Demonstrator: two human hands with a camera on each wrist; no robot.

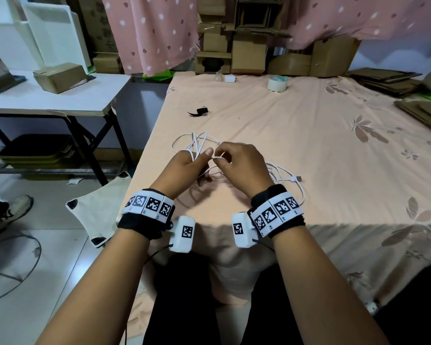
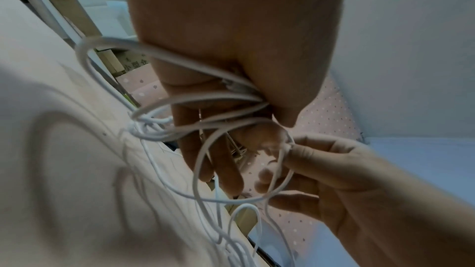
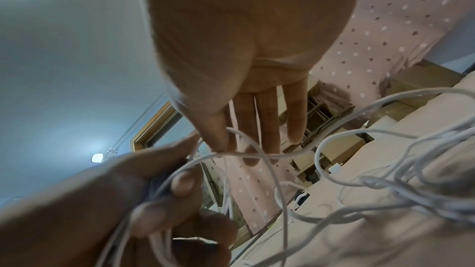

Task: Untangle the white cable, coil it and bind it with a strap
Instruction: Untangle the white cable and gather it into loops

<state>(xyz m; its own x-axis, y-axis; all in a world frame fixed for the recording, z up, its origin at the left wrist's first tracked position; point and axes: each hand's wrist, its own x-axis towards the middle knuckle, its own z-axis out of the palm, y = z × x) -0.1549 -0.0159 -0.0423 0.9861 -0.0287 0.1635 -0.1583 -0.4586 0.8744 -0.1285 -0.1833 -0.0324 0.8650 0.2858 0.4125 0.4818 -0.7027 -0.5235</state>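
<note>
On the far left a white folding desk (image 1: 60, 98) stands on dark crossed legs, carrying a small cardboard box (image 1: 59, 77); white panels (image 1: 57, 33) lean against the wall behind it, and dark trays (image 1: 35, 150) sit low beneath it. A pale cushion (image 1: 102, 207) lies on the tiled floor (image 1: 35, 270) beside the bed, and a shoe (image 1: 13, 210) shows at the left edge. A pink spotted curtain (image 1: 149, 33) hangs behind, with stacked cardboard boxes (image 1: 246, 46) against the wall.

The work surface is a bed covered with a peach sheet with a leaf print (image 1: 334, 145). Near its far edge lie a black strap (image 1: 199, 111), then a small white charger plug (image 1: 230, 78) and a roll of tape (image 1: 277, 83). Flattened cardboard (image 1: 396, 80) is piled at the far right.

The white cable (image 1: 199, 143) lies in a loose tangle on the sheet near the front edge, with several loops lifted off it. The left hand (image 1: 187, 168) has its fingers (image 2: 221, 170) curled round a bunch of strands, thumb extended. Just right of it, the right hand (image 1: 239, 163) pinches a single loop between thumb and forefinger, the other fingers (image 3: 267, 125) fairly straight. More cable trails rightward across the sheet to a USB connector (image 1: 297, 178). Both wrists wear bands with black-and-white markers (image 1: 274, 212).
</note>
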